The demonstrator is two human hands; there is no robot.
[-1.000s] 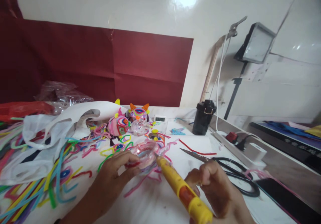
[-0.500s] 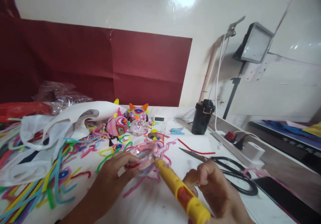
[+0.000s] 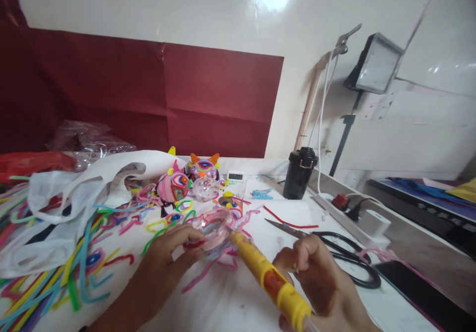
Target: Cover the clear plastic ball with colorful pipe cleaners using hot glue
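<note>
My left hand (image 3: 167, 257) grips a clear plastic half-shell (image 3: 212, 225) with pink and red pipe cleaners wound on it, resting on the white table (image 3: 230, 297). My right hand (image 3: 320, 282) holds a yellow glue pen (image 3: 266, 275) slanted up to the left. Its tip touches the right rim of the shell. Loose pink pipe cleaners (image 3: 208, 267) trail from under the shell.
Black scissors (image 3: 334, 257) lie just right of my right hand. Finished pipe-cleaner figures (image 3: 186, 178), a small clock (image 3: 236, 176) and a black jar (image 3: 299, 173) stand behind. A white bag (image 3: 74, 193) and several coloured pipe cleaners (image 3: 44, 282) cover the left. A power strip (image 3: 357, 218) runs along the right.
The view has shifted slightly. The glue pen and my right hand have edged a little; its tip stays at the shell's rim. My left hand keeps its hold.
</note>
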